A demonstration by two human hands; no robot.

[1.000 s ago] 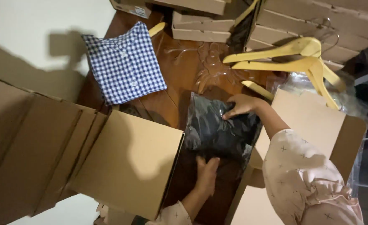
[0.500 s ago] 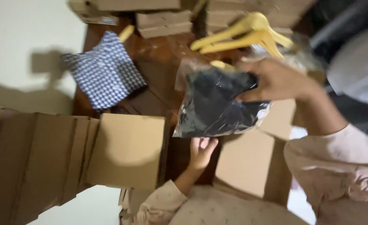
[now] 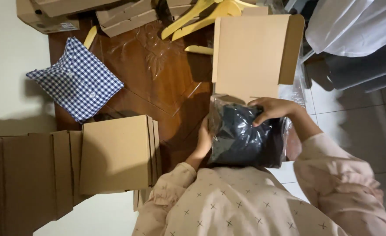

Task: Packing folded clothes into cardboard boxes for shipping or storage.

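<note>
A dark garment sealed in a clear plastic bag (image 3: 239,140) sits low in front of me, over an open cardboard box whose raised lid (image 3: 249,54) stands behind it. My right hand (image 3: 272,109) presses on the bag's top right with bent fingers. My left hand (image 3: 204,140) holds the bag's left edge, partly hidden behind it. Both sleeves are pale pink with small crosses.
A folded blue-and-white checked shirt (image 3: 77,81) lies on the carved brown wooden table (image 3: 158,74). A row of closed cardboard boxes (image 3: 114,153) stands at the left. Yellow wooden hangers (image 3: 201,13) and flat boxes (image 3: 123,17) lie at the back. White tiled floor (image 3: 354,113) is to the right.
The bagged garment came down from mid-air at the table's middle to the open box on the right. My left hand moved up onto its edge; my view swung right.
</note>
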